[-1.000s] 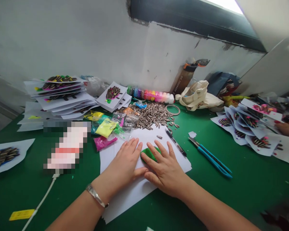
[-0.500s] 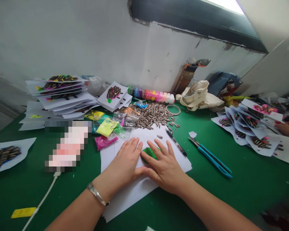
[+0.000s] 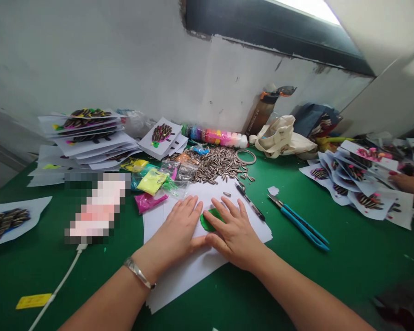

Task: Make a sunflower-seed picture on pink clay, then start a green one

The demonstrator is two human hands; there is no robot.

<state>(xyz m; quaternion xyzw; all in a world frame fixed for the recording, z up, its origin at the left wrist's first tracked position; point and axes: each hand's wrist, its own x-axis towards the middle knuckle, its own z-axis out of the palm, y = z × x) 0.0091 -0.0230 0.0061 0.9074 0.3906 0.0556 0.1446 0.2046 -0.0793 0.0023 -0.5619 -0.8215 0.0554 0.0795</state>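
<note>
A flattened patch of green modelling clay (image 3: 209, 221) lies on a stack of white paper (image 3: 179, 280). My right hand (image 3: 232, 230) rests over the clay with its fingers spread, pressing on its right part. On the paper just left of the clay, my left hand (image 3: 179, 225) lies flat with fingers stretched out. The thumbs of both hands meet below the clay. Beyond my fingertips are one loose sunflower seed (image 3: 227, 194) and a black pen (image 3: 250, 202) on the paper's right side.
Sunflower seeds (image 3: 217, 163) are heaped behind the paper, beside clay packets (image 3: 152, 182) and a tape roll (image 3: 245, 157). A blue utility knife (image 3: 300, 223) lies to the right. Seed-picture cards (image 3: 89, 138) are piled at left. Another person's hand (image 3: 409, 183) is at far right.
The green clay looks flatter and wider, with more of it showing at the left of my right hand. My hands stay almost in place; the view shifts slightly.
</note>
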